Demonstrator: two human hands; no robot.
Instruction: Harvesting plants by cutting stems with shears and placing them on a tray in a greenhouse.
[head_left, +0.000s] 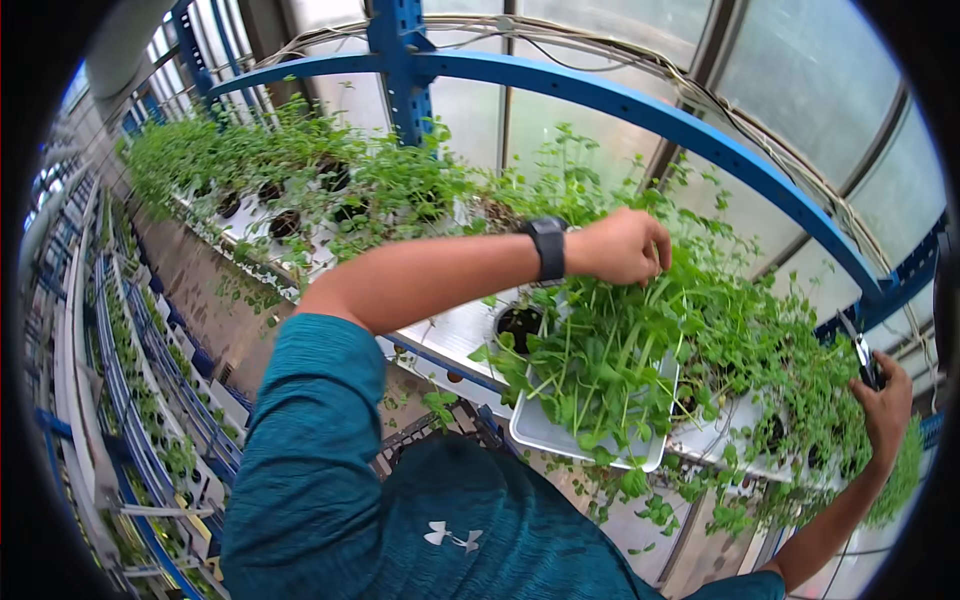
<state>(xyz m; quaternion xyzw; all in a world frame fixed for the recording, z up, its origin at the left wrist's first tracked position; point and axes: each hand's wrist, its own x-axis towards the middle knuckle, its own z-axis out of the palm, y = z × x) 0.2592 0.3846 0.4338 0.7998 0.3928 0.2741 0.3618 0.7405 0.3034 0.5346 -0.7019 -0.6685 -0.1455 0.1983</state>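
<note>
Before me a white plastic tray (551, 431) holds a heap of cut leafy green stems (607, 360). My left hand (619, 247), with a black watch (549, 247) on the wrist, is over the far end of the heap. Its fingers curl downward, and their tips are partly hidden, so whether they pinch a stem is unclear. Far to the right, my right hand (885, 401) grips a pair of garden snips (864, 360) by the dark handles. The metal blades point up and away, beside the growing plants (795, 382).
The tray rests on a white planting panel (450, 330) with dark round pots (519, 322) set in it. Trailing plants (262, 165) line the bench. A blue metal rack beam (600, 90) and cables (750, 124) run behind. More planted racks (142, 375) stand across the aisle at left.
</note>
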